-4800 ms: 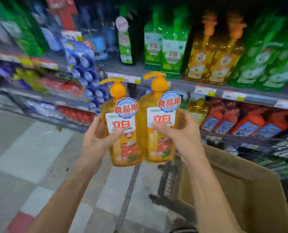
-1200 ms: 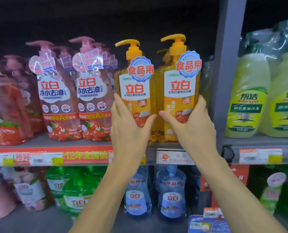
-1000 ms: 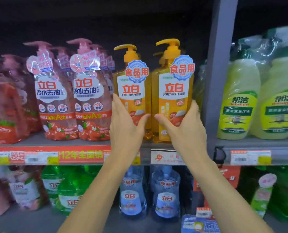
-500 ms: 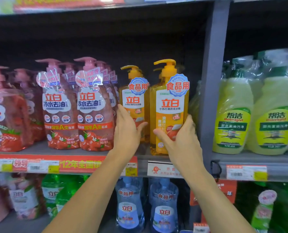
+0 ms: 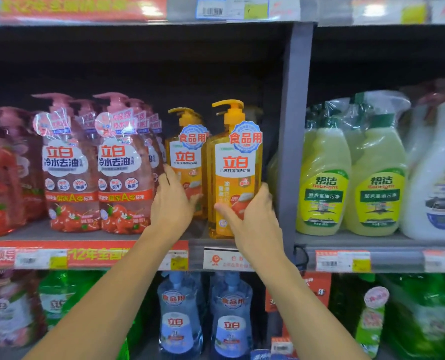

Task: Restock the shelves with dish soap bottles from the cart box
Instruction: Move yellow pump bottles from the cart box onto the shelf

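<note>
Two orange pump bottles of dish soap stand on the grey middle shelf. The left orange bottle sits further back; my left hand grips its lower part. The right orange bottle stands near the shelf's front edge, and my right hand grips its lower right side, thumb across the front label. More orange pump tops show dimly behind them. The cart box is out of view.
Pink pump bottles crowd the shelf just left of my left hand. A grey upright post stands right of the right bottle, with green spray bottles beyond it. Blue bottles fill the shelf below.
Both bottles went from held over the cart to standing on the shelf. In the last second my left hand pushed its bottle deeper back, while the right bottle stayed near the front edge.
</note>
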The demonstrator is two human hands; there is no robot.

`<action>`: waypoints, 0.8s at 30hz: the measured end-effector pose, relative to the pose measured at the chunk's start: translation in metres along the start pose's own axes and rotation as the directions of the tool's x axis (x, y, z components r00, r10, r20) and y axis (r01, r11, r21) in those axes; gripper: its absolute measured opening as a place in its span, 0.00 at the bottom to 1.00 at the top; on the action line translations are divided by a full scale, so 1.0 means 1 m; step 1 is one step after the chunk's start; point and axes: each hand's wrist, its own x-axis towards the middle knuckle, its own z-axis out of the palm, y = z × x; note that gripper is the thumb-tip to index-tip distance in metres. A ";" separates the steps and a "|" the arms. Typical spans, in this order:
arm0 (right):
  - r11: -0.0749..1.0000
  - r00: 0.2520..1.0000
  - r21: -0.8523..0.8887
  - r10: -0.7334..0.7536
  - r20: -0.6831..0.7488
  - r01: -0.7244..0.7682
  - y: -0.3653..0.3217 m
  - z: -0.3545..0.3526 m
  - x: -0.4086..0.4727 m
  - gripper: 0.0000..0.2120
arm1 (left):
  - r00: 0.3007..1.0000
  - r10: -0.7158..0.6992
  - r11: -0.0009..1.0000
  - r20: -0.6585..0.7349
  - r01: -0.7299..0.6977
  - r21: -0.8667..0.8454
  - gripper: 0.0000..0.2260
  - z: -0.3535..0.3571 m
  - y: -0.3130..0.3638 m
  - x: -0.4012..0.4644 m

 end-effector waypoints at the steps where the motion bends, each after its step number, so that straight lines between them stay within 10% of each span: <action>1: 1.000 1.000 0.004 -0.001 0.000 0.001 0.001 0.001 0.000 0.44 | 1.000 0.016 1.000 0.011 -0.016 0.006 0.40 -0.001 -0.003 -0.004; 10: 0.999 0.993 0.001 -0.038 -0.111 0.039 0.001 0.015 0.002 0.42 | 0.972 0.221 0.913 0.077 -0.234 0.334 0.28 -0.005 -0.023 -0.071; 24: 0.991 0.990 -0.018 0.134 0.046 -0.134 -0.002 0.024 0.054 0.34 | 0.939 0.344 0.892 0.008 -0.329 0.310 0.27 0.005 -0.036 -0.073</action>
